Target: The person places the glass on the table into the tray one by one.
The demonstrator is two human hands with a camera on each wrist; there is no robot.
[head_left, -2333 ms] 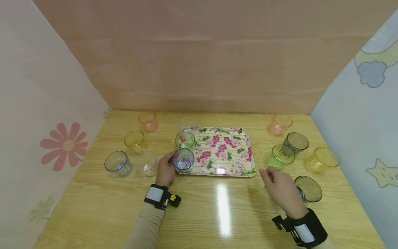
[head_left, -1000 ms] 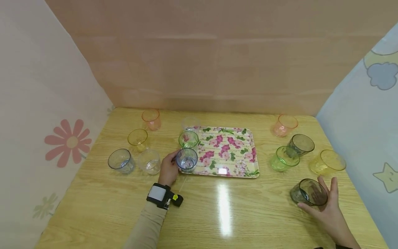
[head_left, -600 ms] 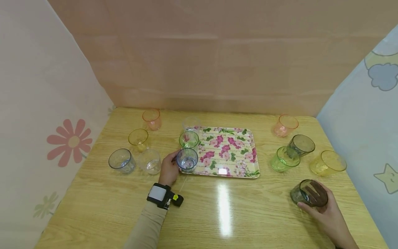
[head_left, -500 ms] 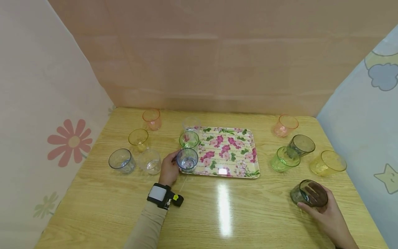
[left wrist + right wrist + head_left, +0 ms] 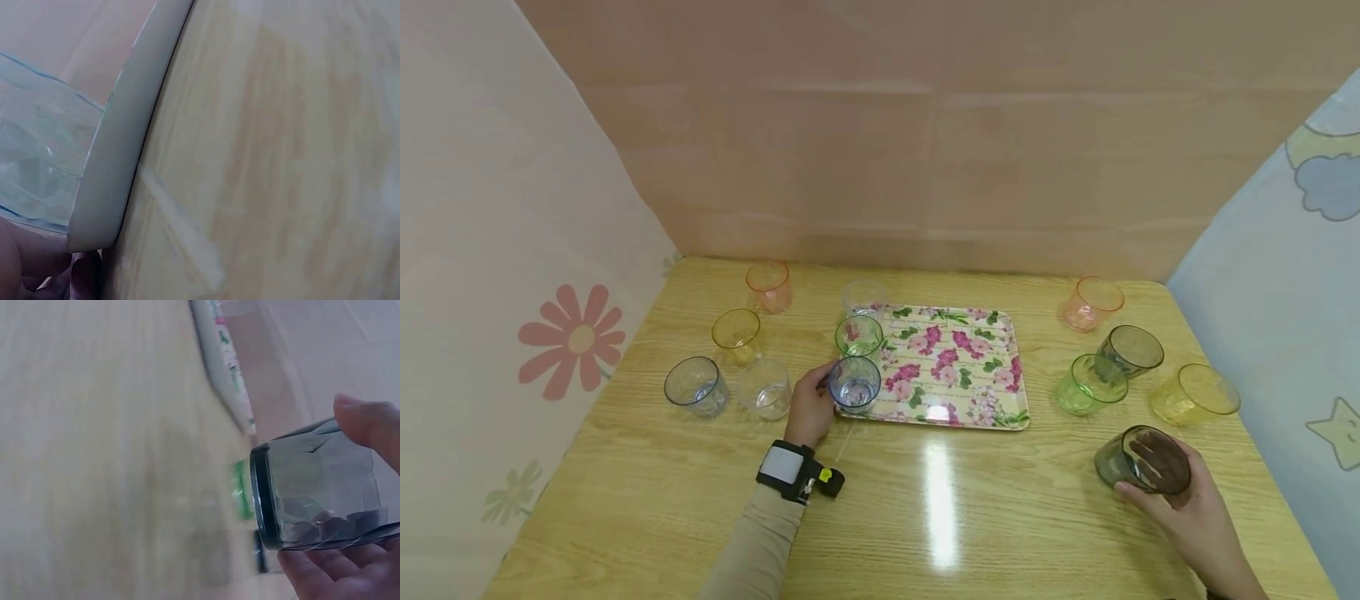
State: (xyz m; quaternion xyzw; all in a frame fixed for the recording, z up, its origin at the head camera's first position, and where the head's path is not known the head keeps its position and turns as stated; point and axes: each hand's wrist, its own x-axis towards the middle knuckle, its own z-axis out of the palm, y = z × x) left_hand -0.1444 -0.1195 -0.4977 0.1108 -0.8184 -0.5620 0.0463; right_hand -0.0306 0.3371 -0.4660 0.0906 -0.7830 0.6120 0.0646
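In the head view my right hand (image 5: pixel 1195 517) holds a dark grey glass (image 5: pixel 1118 465), thumb on the near side and fingers behind it. The right wrist view shows this glass (image 5: pixel 325 487) between thumb and fingers, over the wooden table. My left hand (image 5: pixel 811 408) grips the left front corner of the floral tray (image 5: pixel 951 367), close against a blue-rimmed glass (image 5: pixel 856 392). The left wrist view has its curled fingers (image 5: pixel 84 278) at the corner of the tray (image 5: pixel 112 150), beside that glass (image 5: pixel 44 150). Behind the blue-rimmed glass, a green glass (image 5: pixel 859 335) and a clear one (image 5: pixel 865 298) line the tray's left side.
On the left stand a pink glass (image 5: pixel 772 293), a yellow one (image 5: pixel 737 342), a clear one (image 5: pixel 767 396) and a blue-grey one (image 5: pixel 700 392). At right are pink (image 5: pixel 1086 312), dark grey (image 5: pixel 1127 354), green (image 5: pixel 1082 392) and yellow (image 5: pixel 1183 404) glasses. Walls (image 5: pixel 925 167) enclose the table.
My right hand came from beside the tray to the near dark grey glass, closed its fingers round it and shifted it slightly upward in the view. The left hand has stayed in place.
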